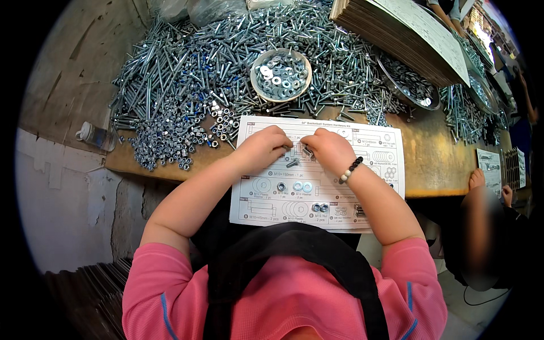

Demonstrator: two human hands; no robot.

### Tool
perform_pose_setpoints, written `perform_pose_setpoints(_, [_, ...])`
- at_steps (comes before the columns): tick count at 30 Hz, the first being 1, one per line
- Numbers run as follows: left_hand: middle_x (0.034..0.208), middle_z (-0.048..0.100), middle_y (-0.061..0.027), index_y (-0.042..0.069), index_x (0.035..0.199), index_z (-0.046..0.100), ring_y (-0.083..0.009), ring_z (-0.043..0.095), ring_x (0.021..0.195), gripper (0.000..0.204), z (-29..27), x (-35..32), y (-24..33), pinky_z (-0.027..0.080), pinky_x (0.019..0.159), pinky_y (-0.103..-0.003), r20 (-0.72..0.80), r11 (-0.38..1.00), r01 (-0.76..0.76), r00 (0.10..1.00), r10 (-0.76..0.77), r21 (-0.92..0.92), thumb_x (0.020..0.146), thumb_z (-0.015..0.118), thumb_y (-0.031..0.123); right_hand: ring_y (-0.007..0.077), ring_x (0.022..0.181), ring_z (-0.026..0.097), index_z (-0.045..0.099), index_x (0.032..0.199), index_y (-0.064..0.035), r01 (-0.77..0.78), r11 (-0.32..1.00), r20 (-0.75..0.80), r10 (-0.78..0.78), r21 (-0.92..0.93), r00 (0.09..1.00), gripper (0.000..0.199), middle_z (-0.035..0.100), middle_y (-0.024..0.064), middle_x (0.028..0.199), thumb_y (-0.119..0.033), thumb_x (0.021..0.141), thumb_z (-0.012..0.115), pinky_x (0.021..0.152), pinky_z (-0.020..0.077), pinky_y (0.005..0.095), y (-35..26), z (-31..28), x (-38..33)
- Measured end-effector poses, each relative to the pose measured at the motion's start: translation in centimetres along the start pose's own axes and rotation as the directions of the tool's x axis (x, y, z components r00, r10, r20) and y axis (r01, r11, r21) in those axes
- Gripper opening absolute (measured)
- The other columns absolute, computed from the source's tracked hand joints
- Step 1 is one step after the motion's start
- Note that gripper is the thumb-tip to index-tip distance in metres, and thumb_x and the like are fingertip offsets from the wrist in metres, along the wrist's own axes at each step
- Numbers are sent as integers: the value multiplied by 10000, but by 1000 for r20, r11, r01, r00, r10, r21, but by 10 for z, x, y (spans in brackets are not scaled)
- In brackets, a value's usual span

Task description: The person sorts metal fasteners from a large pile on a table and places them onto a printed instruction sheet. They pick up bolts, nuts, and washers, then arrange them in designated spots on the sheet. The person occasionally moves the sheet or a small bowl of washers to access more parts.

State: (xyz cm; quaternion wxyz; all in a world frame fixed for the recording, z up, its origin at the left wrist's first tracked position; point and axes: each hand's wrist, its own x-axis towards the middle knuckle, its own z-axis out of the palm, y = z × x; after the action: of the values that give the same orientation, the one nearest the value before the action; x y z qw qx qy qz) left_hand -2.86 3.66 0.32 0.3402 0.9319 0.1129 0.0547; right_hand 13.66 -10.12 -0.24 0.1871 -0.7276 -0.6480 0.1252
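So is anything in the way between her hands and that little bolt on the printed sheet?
Nothing visible. The left hand and right hand rest on the printed sheet with fingertips beside the small bolt. The washers lie nearer the person, and the pile of bolts lies beyond the sheet.

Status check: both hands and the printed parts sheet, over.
Left hand and right hand curled together mid-sheet, fingertips pinching small silver bolts. White printed parts sheet flat on the wooden table, washers laid on it. Nothing between the hands.

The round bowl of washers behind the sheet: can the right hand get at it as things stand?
Probably yes. The bowl of washers sits just beyond the printed sheet, its top open, with only loose bolts lying between it and the right hand.
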Motion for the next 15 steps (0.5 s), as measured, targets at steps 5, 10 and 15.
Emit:
perform_pose_setpoints(5, [1040,542,-80,104,1044,597,-248,554,921,354,-6,-5,25,464,788,-342,114,990,-125,987,117,62,700,678,128,296,768,574,610,858,-78,-46,999,26,47,-29,999,99,559,118,811,-117,781,562,665,472,387,-2,-3,6])
perform_pose_setpoints(10, [1018,553,-60,116,1000,603,-266,567,864,345,5,0,16,465,750,-362,81,953,-197,980,183,230,681,704,198,303,770,575,606,850,-66,-94,995,-84,97,39,992,109,572,117,810,-145,816,540,675,470,395,-3,-9,1])
perform_pose_setpoints(15, [959,574,-55,104,933,592,-268,573,831,240,7,1,23,462,733,-374,-2,978,-35,999,36,207,722,663,195,298,800,581,601,853,-64,-176,973,-82,189,151,978,122,606,121,845,-154,832,523,690,470,389,-4,-14,0])
